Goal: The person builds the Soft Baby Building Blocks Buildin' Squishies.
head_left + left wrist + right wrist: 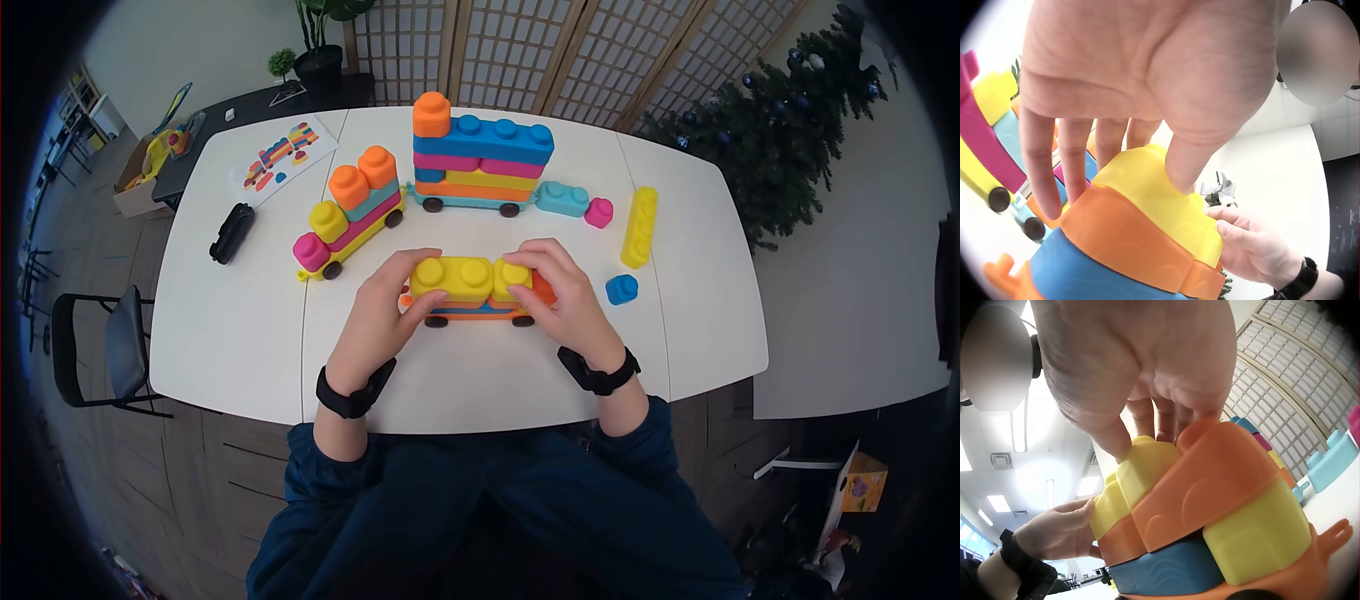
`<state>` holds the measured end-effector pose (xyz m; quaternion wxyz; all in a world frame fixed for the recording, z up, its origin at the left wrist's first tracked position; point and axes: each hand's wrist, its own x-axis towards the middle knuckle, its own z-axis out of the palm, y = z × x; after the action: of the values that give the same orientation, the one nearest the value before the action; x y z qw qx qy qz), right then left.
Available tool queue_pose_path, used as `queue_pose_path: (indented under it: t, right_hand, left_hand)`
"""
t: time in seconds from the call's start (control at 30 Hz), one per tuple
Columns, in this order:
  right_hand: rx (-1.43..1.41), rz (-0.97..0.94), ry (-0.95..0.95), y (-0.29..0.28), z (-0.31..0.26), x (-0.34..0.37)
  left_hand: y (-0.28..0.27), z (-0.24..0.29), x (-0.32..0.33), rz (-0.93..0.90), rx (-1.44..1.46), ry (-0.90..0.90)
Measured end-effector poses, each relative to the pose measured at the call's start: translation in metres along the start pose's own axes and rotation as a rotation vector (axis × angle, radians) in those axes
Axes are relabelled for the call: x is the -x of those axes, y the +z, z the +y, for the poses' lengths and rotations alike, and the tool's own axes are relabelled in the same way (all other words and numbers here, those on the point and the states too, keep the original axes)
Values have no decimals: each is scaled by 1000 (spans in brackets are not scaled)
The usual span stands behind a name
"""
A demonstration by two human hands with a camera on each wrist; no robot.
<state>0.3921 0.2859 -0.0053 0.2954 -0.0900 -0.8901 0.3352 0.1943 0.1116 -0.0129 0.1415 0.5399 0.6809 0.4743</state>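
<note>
In front of the person's body a block wagon stands on an orange wheeled base. A long yellow block and a smaller yellow block lie side by side on top. The left hand holds the long one, thumb in front and fingers behind. The right hand pinches the small one between thumb and fingers. Beneath the yellow blocks, the left wrist view shows an orange block over a blue block. The right wrist view shows a sloped orange block above a yellow-green block.
Two built wagons, one on a yellow base and one on a teal base, stand behind. Right lie a teal block, pink block, long yellow block and blue block. Left are a black case and picture sheet.
</note>
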Motion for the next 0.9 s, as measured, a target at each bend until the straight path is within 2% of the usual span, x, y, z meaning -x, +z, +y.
queue_pose_path:
  t: [0.37, 0.43, 0.57, 0.63, 0.67, 0.73, 0.77, 0.83, 0.9]
  right_hand:
    - [24, 64, -35, 6, 3, 7]
    - [22, 6, 31, 1, -1, 7]
    - [22, -33, 38, -20, -2, 12]
    - [76, 85, 120, -41, 4, 21]
    - [78, 85, 120, -53, 9, 27]
    - [304, 110, 302, -75, 25, 41]
    - [305, 110, 302, -83, 33, 49]
    - [489, 19, 457, -95, 48, 64]
    - [499, -4, 476, -99, 58, 73]
  left_hand:
    - [-2, -1, 0, -47, 3, -46]
    - [0, -4, 0, -32, -29, -26]
    - [0, -5, 1, -22, -69, -11]
    - [-1, -6, 0, -26, -77, -24]
    - [0, -4, 0, -26, -75, -24]
    - [-1, 0, -1, 4, -55, 2]
    - [-1, 0, -1, 4, -54, 3]
    - [0, -1, -1, 5, -45, -3]
    - [0, -1, -1, 5, -41, -5]
